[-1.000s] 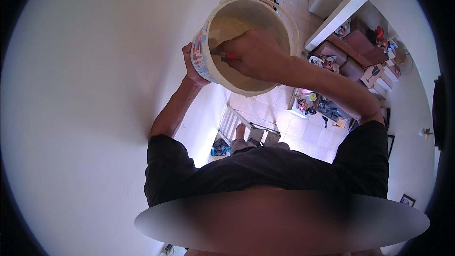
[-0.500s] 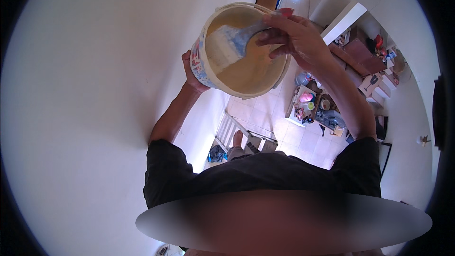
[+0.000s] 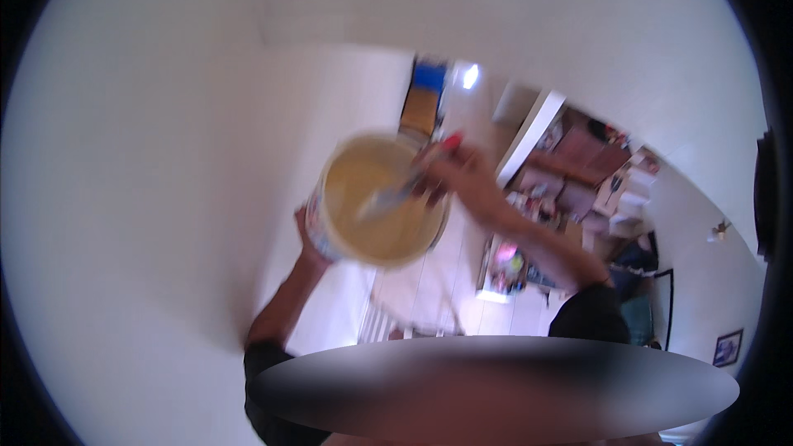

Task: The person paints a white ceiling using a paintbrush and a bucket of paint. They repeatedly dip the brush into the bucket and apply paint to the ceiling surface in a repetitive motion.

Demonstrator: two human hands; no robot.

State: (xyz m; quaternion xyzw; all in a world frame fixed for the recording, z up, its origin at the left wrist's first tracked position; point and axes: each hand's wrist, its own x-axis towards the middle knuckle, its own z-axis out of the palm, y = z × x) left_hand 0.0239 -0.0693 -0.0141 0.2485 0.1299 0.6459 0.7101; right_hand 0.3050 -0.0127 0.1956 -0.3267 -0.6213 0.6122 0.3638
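Note:
A round white bucket [image 3: 320,238] with a printed side is held up in front of me, its mouth tipped toward me. My left hand [image 3: 306,241] is closed against the bucket's lower left side, its fingers mostly hidden behind the wall. Inside shows a cream-coloured coating or paint; its depth cannot be made out. My right hand [image 3: 448,172] reaches over the right rim, fingers closed round a paintbrush [image 3: 398,196] with a red handle end. The pale bristles point down and left into the bucket, seen nearly edge-on and blurred.
A plain pale wall [image 3: 140,198] rises close on my left. Below are ladder slats [image 3: 377,324] and a tiled floor [image 3: 429,281]. A cluttered small table [image 3: 494,291], cardboard boxes [image 3: 613,190] and brown furniture [image 3: 578,153] stand to the right, beyond a white beam [image 3: 531,136].
My view has tilted upward, so bucket and arms appear lower. The brush has turned from its broad face to nearly edge-on inside the bucket. Both hands keep their hold.

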